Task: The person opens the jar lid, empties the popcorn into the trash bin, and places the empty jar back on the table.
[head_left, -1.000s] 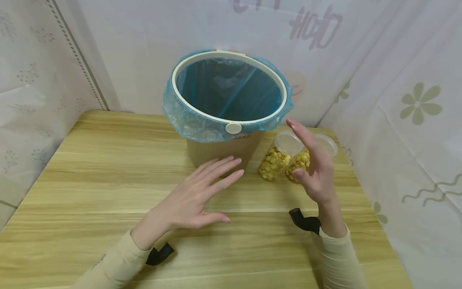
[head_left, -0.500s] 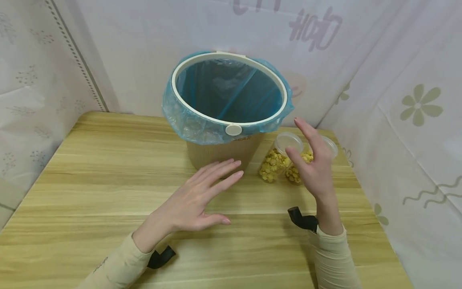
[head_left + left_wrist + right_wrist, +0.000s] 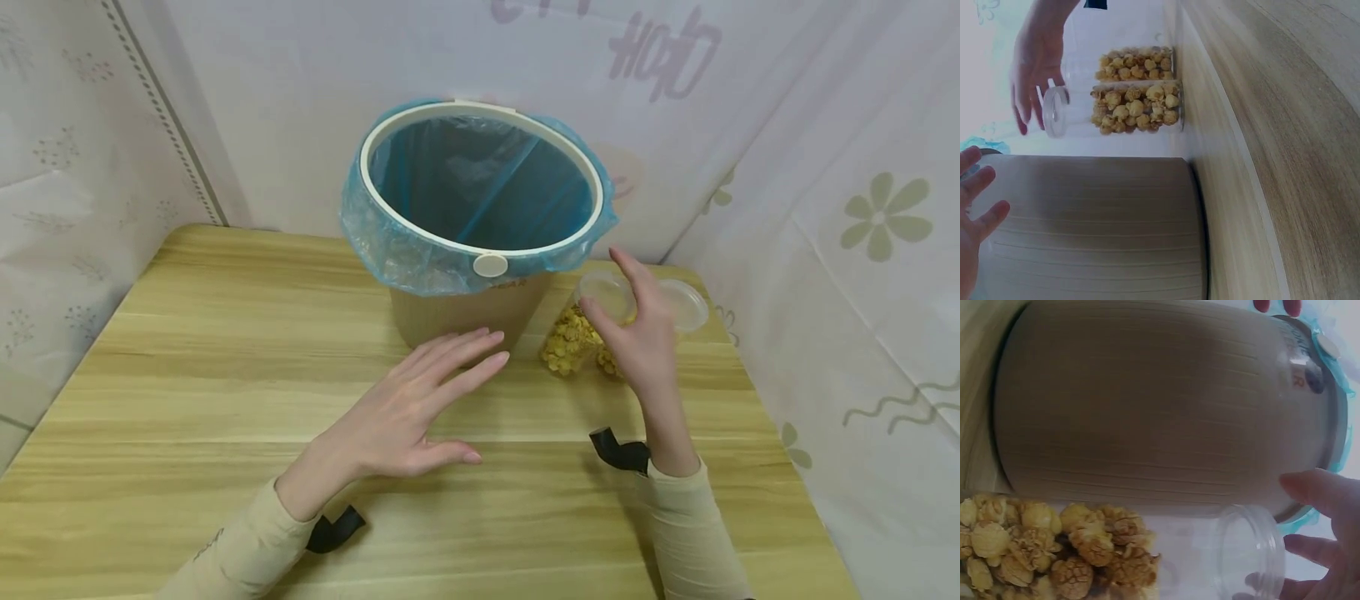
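Note:
Two clear lidded jars of popcorn stand side by side right of the bin: the left jar [image 3: 567, 337] and the right jar [image 3: 686, 307], partly hidden behind my right hand [image 3: 647, 333]. That hand hovers over them, thumb and fingers spread. In the right wrist view its fingers are close around the lid [image 3: 1250, 556] of one jar. My left hand [image 3: 408, 408] is held over the table in front of the bin, fingers extended, holding nothing. The beige trash bin [image 3: 457, 312] has a blue bag [image 3: 408, 267] folded over its rim under a white ring [image 3: 600, 196].
The wood-grain table [image 3: 187, 375] ends close beyond the jars on the right. A patterned white curtain [image 3: 285, 108] hangs behind and at both sides. Black curved pieces [image 3: 618, 450] stick out at both wrists.
My right hand has shifted left and turned, so it now covers more of the jars, thumb near the left jar's lid. The left hand has stayed nearly still.

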Action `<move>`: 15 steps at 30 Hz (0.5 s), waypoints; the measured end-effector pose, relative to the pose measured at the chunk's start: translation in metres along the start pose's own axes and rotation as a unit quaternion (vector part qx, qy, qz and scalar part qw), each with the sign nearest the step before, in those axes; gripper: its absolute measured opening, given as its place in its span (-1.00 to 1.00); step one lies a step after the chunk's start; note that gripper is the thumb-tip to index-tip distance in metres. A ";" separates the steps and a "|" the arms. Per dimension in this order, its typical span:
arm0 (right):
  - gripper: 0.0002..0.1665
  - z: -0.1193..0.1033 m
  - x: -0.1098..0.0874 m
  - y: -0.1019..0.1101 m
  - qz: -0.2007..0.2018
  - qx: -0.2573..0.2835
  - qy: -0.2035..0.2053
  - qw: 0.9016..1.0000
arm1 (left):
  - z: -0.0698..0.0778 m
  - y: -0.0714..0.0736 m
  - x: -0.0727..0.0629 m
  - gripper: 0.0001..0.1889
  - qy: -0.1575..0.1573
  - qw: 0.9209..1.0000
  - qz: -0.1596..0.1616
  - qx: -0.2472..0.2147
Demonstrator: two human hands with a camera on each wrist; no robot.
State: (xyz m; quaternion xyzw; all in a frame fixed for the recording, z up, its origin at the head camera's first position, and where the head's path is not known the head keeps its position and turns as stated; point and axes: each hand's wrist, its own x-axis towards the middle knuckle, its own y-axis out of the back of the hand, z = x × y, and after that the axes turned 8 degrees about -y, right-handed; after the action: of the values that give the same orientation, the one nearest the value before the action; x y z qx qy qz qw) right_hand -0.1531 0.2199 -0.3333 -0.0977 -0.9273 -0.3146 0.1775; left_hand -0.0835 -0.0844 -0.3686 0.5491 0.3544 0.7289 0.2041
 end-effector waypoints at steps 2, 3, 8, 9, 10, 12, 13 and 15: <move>-0.17 0.002 0.001 -0.002 -0.011 -0.012 -0.007 1.000 | 0.001 0.001 0.000 -0.10 -0.001 1.000 -0.002 0.002; -0.15 0.003 0.002 -0.003 -0.017 -0.016 -0.012 1.000 | 0.001 0.001 0.001 -0.10 -0.002 1.000 -0.002 0.002; -0.11 0.006 0.004 -0.006 -0.032 -0.030 -0.025 0.999 | 0.002 0.002 0.003 -0.10 -0.005 1.000 0.000 0.004; -0.10 0.007 0.004 -0.006 -0.033 -0.033 -0.027 0.999 | 0.002 0.002 0.003 -0.10 -0.006 1.000 0.000 0.004; -0.10 0.007 0.004 -0.006 -0.034 -0.038 -0.028 0.998 | 0.003 0.003 0.004 -0.10 -0.007 1.000 0.001 0.004; -0.10 0.008 0.004 -0.008 -0.037 -0.047 -0.029 0.998 | 0.003 0.003 0.004 -0.11 -0.009 1.000 0.002 0.004; -0.09 0.009 0.004 -0.008 -0.038 -0.052 -0.029 0.997 | 0.003 0.003 0.003 -0.11 -0.009 1.000 0.000 0.003; -0.09 0.010 0.005 -0.011 -0.040 -0.062 -0.027 0.997 | 0.004 0.003 0.002 -0.10 -0.007 1.000 -0.003 0.004</move>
State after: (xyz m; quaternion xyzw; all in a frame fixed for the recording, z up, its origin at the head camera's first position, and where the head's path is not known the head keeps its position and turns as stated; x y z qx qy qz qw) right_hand -0.1634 0.2180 -0.3447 -0.0797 -0.9136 -0.3757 0.1333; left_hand -0.0802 -0.0838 -0.3641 0.5540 0.3576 0.7227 0.2070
